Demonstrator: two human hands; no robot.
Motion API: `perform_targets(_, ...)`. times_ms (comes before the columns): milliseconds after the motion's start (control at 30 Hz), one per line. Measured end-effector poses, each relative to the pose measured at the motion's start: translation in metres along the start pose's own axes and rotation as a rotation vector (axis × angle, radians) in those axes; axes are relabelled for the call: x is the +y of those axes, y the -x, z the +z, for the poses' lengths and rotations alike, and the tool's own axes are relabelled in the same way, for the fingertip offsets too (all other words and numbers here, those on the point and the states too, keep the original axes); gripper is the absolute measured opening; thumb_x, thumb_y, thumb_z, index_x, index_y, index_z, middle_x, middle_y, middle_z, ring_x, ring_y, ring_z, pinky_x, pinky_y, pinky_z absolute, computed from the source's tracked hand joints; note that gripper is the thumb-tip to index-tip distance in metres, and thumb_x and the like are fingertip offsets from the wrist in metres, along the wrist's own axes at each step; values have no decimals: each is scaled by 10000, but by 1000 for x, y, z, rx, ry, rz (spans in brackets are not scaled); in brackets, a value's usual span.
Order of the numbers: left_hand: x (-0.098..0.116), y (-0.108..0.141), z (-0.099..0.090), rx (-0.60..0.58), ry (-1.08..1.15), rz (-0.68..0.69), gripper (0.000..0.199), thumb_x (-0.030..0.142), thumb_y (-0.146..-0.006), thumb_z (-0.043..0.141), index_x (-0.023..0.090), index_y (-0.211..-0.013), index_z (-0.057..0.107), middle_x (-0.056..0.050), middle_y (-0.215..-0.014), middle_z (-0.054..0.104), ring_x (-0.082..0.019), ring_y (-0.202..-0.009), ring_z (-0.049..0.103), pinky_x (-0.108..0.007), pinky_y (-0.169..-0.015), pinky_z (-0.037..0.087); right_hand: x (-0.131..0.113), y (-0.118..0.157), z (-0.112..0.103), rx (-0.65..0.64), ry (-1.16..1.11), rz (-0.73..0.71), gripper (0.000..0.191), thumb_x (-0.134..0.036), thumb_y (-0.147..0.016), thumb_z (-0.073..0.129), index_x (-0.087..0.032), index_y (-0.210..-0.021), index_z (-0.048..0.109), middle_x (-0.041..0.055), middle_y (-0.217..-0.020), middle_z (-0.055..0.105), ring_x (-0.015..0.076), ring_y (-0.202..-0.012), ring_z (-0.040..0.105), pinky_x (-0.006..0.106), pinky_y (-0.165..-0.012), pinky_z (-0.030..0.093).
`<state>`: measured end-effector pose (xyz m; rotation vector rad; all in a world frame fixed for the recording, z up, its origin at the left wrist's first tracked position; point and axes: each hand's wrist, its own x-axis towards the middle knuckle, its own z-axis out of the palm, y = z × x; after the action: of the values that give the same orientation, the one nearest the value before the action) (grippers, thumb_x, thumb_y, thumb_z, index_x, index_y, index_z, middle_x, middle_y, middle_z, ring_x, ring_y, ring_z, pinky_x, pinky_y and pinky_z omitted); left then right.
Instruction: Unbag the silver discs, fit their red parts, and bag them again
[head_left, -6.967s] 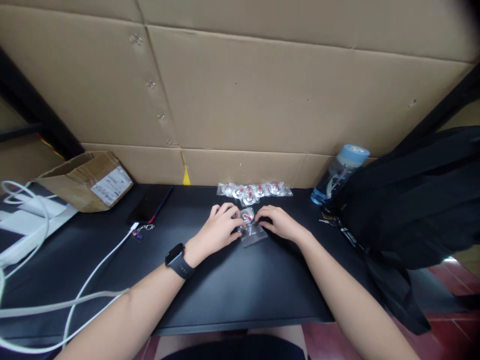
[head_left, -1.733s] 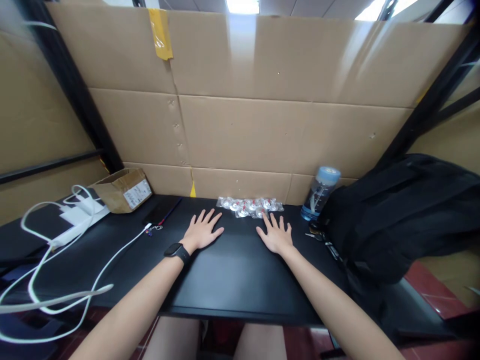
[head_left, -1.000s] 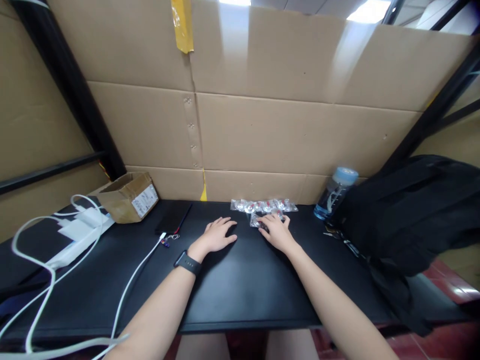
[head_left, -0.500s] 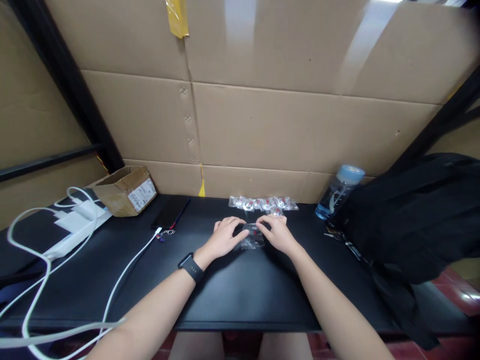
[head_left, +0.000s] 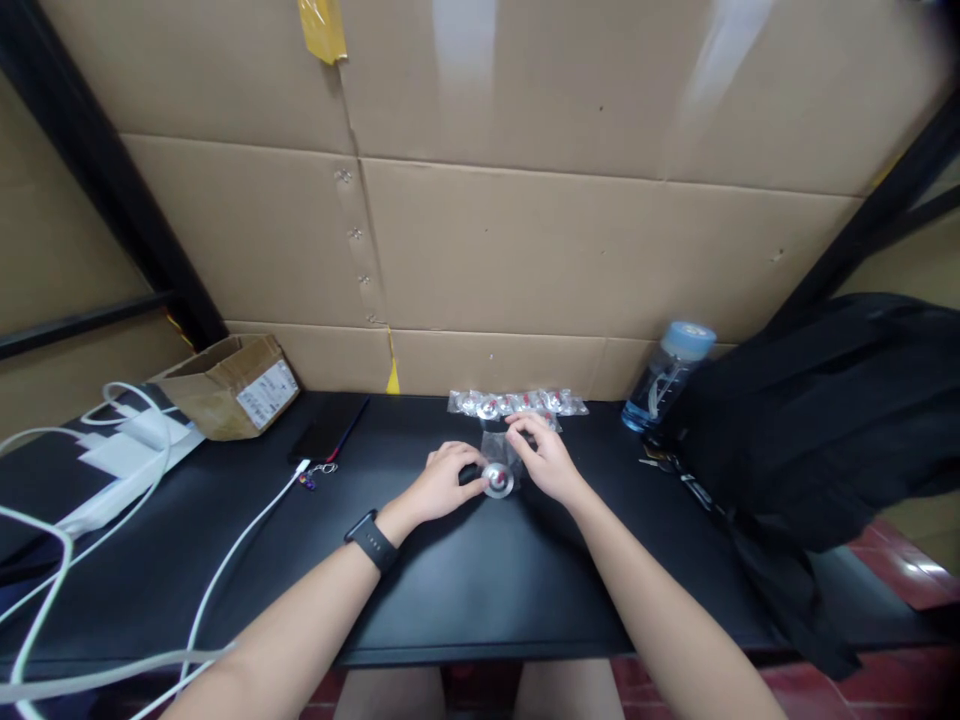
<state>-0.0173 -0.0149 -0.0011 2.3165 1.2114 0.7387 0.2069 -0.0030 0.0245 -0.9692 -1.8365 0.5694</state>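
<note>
A small clear plastic bag (head_left: 493, 443) lies on the black table in front of me, with a round silver disc (head_left: 498, 481) bearing a red mark in its lower part. My left hand (head_left: 448, 483) is at the bag's left side, its thumb against the disc's edge and its fingers curled. At the upper right corner of the bag, my right hand (head_left: 550, 462) has thumb and forefinger drawn together on the plastic. Just beyond my fingers, a row of similar bagged discs (head_left: 487, 405) lies along the cardboard wall, partly covered by my right hand.
On the left are an open cardboard box (head_left: 232, 390), a phone (head_left: 324, 428) on a white cable, and a white power strip (head_left: 135, 470). A water bottle (head_left: 667, 375) and a black backpack (head_left: 840, 420) stand on the right. The cardboard wall (head_left: 517, 260) closes off the back.
The silver disc now shows face up in the bag, where earlier the bag looked flat and dark. My left thumb has moved down beside the disc. The view has shifted slightly.
</note>
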Motion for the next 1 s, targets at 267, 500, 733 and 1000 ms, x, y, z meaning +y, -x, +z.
perform_targets(267, 11, -7, -2, 233, 196, 22, 237, 417, -975, 586, 264, -1103, 714, -69, -1220, 637, -245, -1195, 575, -412, -1075, 422, 0, -1, 13, 237, -206, 97, 237, -419, -958, 589, -203, -905, 669, 30, -840, 651, 168, -720, 573, 291, -675, 442)
perform_targets(500, 14, -8, -4, 414, 337, -4, 326, 430, -1000, 541, 208, -903, 759, -68, -1058, 670, -220, -1050, 635, -353, -991, 473, -6, 2, 15, 95, -278, 113, 431, -358, -809, 770, -240, -1188, 603, 21, -878, 683, 183, -775, 611, 300, -692, 475)
perform_targets(733, 10, -7, -5, 452, 389, -44, 205, 401, -956, 606, 205, -966, 666, -60, -1047, 684, -218, -1052, 645, -369, -977, 482, -5, 0, 14, 136, -520, 260, 527, -429, -767, 783, -265, -1168, 483, 7, -837, 682, 197, -790, 683, 355, -790, 558)
perform_targets(1000, 16, -4, -10, 305, 413, 91, 184, 307, -971, 583, 214, -1098, 678, -89, -1189, 683, -211, -1053, 662, -358, -942, 518, 3, 1, 17, 125, -496, 197, 298, -424, -799, 778, -245, -955, 598, 22, -861, 695, 182, -762, 689, 331, -748, 570)
